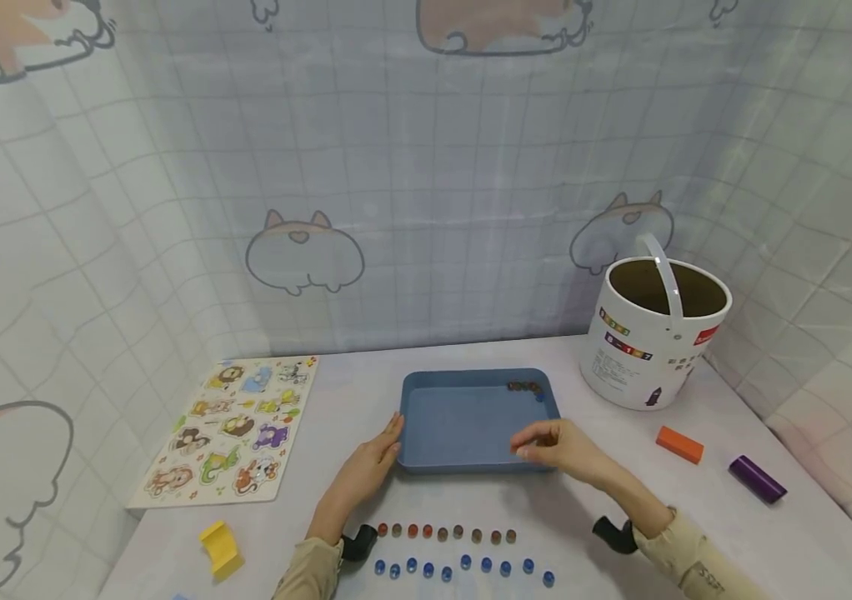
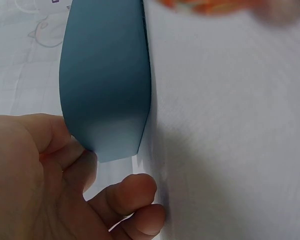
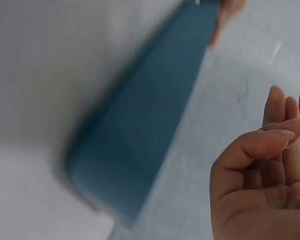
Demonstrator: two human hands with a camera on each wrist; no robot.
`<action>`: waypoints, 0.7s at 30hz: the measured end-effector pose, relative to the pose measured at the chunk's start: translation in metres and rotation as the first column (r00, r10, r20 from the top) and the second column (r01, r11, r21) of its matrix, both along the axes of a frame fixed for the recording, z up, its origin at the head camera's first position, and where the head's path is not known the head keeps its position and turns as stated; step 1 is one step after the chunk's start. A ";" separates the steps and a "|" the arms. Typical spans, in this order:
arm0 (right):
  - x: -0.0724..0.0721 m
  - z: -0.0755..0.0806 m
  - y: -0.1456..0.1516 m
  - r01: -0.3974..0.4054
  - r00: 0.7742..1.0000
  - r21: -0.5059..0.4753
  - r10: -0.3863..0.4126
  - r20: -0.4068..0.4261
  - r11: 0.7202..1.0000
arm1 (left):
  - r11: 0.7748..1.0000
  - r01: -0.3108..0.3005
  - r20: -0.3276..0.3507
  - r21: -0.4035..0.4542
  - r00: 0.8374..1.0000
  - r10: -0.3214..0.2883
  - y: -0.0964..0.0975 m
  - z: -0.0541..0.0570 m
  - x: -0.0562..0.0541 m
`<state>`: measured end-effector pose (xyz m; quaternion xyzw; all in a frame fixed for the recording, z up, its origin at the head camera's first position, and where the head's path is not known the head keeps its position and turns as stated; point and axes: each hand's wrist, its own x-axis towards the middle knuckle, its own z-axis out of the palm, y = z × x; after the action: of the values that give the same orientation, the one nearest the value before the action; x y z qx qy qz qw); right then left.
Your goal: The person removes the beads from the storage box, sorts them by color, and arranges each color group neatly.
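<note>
A blue-grey tray (image 1: 456, 425) lies on the table. My left hand (image 1: 364, 471) holds its left rim; in the left wrist view, fingers of that hand (image 2: 45, 175) bend around the tray's edge. Above the tray's front right corner hovers my right hand (image 1: 564, 450), its fingers curved and thumb close to the fingertips. Whether something small sits between them is hidden. Several small brown beads (image 1: 523, 386) and a blue bead (image 1: 540, 397) lie in the tray's far right corner. In front of the tray are a row of reddish-brown beads (image 1: 443, 534) and a row of blue beads (image 1: 466, 562).
A white bucket with a handle (image 1: 624, 358) stands at the back right. Near it lie an orange block (image 1: 679, 445) and a purple block (image 1: 757, 480). An animal puzzle board (image 1: 234, 429) lies on the left, with a yellow curved block (image 1: 221, 551) in front of it.
</note>
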<state>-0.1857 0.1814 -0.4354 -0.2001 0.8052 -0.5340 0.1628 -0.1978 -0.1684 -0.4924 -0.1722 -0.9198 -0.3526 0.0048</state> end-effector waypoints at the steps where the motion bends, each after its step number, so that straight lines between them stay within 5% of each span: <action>1: -0.010 0.004 0.002 0.030 0.999 0.021 -0.030 -0.027 0.999 | 1.000 0.001 -0.001 0.001 1.000 -0.001 0.000 0.000 0.000; 6: -0.061 0.019 0.012 0.157 0.986 0.035 -0.155 -0.061 0.987 | 1.000 0.008 -0.006 0.001 1.000 -0.008 0.000 -0.001 0.000; 12: -0.107 0.004 0.009 0.255 0.964 0.118 -0.242 -0.114 0.960 | 1.000 0.002 0.001 -0.009 1.000 -0.002 0.000 -0.004 0.000; 21: -0.130 -0.022 -0.002 0.326 0.937 0.234 -0.281 -0.209 0.916 | 1.000 0.002 0.000 -0.004 1.000 -0.002 0.001 -0.001 0.001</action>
<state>-0.3158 0.1797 -0.4572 -0.0937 0.9015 -0.4211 0.0335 -0.1970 -0.1677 -0.4937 -0.1732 -0.9202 -0.3510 0.0041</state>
